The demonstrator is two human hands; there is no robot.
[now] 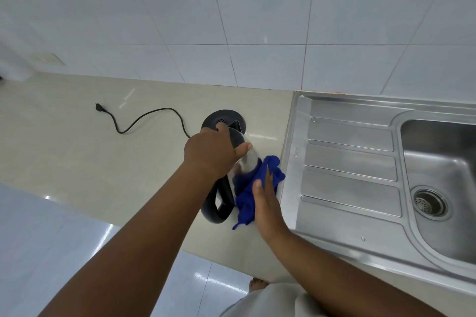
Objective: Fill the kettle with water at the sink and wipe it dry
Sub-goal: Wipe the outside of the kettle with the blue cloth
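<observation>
We find the kettle (247, 162) standing on the pale counter (77, 149), just left of the steel sink (347, 162) and in front of its black base (222, 118). The left hand (213, 152) clamps over the lid from above, fingers and thumb curled round the top. The right hand (265, 203) lies flat, fingers straight, pressing a blue cloth (246, 198) against the kettle's steel side. We judge the task to be in its last stage, the wiping. Whether the kettle holds water cannot be told, as the lid is covered. The far side and underside are hidden, so how much drying remains is unclear. The base's cord (144, 121) trails across the counter to a plug (98, 107) lying loose. White wall tiles (231, 8) back the counter, and glossy floor tiles (38, 226) lie below.
</observation>
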